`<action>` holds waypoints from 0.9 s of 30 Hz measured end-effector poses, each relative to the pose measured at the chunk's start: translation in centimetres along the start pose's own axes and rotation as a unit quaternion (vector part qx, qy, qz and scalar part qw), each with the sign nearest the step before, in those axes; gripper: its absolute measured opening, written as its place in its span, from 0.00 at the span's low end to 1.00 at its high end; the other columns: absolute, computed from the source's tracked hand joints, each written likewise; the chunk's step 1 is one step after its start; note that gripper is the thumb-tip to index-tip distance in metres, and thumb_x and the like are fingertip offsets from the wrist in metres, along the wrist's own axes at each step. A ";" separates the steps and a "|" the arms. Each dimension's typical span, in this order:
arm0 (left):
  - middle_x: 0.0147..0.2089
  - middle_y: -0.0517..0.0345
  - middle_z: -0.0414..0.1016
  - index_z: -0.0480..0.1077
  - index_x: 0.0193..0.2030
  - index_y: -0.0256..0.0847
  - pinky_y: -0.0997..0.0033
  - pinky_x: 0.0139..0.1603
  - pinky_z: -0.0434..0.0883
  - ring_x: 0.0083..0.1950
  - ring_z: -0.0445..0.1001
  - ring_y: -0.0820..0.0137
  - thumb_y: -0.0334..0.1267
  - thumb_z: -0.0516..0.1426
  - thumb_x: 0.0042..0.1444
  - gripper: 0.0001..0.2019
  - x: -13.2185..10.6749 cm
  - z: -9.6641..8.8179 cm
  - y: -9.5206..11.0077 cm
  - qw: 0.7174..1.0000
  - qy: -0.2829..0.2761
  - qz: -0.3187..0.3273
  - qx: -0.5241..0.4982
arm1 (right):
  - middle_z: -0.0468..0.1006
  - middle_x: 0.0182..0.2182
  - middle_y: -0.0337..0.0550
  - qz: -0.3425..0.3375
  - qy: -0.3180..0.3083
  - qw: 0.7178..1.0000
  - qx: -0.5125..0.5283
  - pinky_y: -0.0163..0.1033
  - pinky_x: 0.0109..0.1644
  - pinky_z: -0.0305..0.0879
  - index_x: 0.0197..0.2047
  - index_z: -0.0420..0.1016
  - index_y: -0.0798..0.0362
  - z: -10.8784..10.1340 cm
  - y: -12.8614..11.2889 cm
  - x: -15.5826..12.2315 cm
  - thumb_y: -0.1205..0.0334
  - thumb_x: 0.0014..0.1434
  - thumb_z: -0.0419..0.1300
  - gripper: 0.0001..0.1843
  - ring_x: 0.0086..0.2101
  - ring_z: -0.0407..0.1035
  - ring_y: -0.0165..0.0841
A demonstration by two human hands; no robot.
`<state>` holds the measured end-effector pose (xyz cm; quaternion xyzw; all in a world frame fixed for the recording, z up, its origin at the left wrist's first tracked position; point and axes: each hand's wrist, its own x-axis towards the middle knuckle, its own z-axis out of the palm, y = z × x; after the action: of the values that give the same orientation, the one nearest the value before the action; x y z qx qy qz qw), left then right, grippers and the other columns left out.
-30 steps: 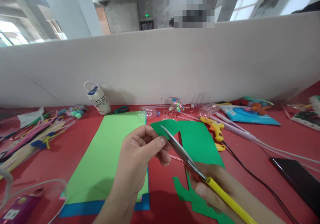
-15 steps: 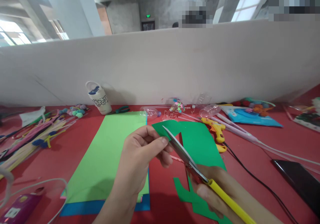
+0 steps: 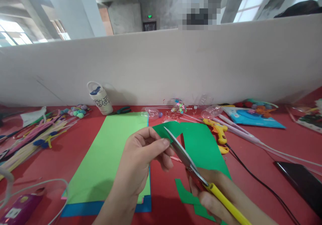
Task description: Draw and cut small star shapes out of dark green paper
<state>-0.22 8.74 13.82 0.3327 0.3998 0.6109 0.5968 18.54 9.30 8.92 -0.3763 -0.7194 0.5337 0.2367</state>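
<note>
My left hand (image 3: 144, 154) pinches a small piece of dark green paper (image 3: 159, 130) between thumb and fingers. My right hand (image 3: 213, 188) is wrapped round the yellow handle of a pair of scissors (image 3: 184, 156). The blades point up and left, with their tips over the green piece beside my left thumb. Behind the blades lies a larger dark green sheet (image 3: 201, 144) on the red table. A curved green offcut (image 3: 184, 193) rests below the scissors, near my right hand. Whether the held piece joins the larger sheet is hard to make out.
Light green sheets (image 3: 105, 158) over blue paper lie at the left. A yellow glue gun (image 3: 218, 131) with a black cord and a black phone (image 3: 299, 181) are to the right. A white tumbler (image 3: 102, 101), pliers (image 3: 123, 110) and a clear bottle (image 3: 151, 113) stand or lie towards the white partition (image 3: 151, 67).
My right hand and the scissors have shifted very slightly left and down. The left hand keeps its pinch on the green paper, almost unmoved.
</note>
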 end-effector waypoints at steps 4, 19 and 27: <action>0.20 0.61 0.76 0.67 0.23 0.36 0.85 0.15 0.66 0.15 0.71 0.78 0.29 0.61 0.48 0.08 0.1 0.0 -0.1 1.000 -0.012 -0.003 -0.003 | 0.57 0.22 0.35 -0.010 -0.001 1.000 0.006 0.34 0.23 0.53 0.24 0.58 0.50 0.0 -0.2 -0.2 0.29 0.53 0.49 0.30 0.22 0.51 0.28; 0.19 0.60 0.76 0.68 0.23 0.36 0.85 0.15 0.67 0.15 0.71 0.78 0.28 0.62 0.48 0.07 0.1 0.0 -0.1 1.000 -0.021 -0.013 -0.014 | 0.49 0.17 0.30 0.030 -0.046 0.998 -0.021 0.34 0.18 0.40 0.24 0.53 0.49 -0.4 0.3 0.2 0.24 0.51 0.45 0.33 0.18 0.45 0.25; 0.19 0.61 0.76 0.68 0.23 0.36 0.85 0.15 0.65 0.15 0.70 0.78 0.29 0.61 0.48 0.07 0.0 0.1 -0.1 1.000 -0.014 -0.017 -0.004 | 0.49 0.19 0.31 -0.008 -0.031 0.998 -0.062 0.36 0.22 0.40 0.23 0.52 0.49 -0.6 0.0 0.5 0.25 0.53 0.43 0.33 0.20 0.45 0.27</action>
<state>-0.11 8.76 13.80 0.3318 0.3943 0.5981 0.6138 18.68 10.00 9.03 -0.3672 -0.7612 0.4978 0.1947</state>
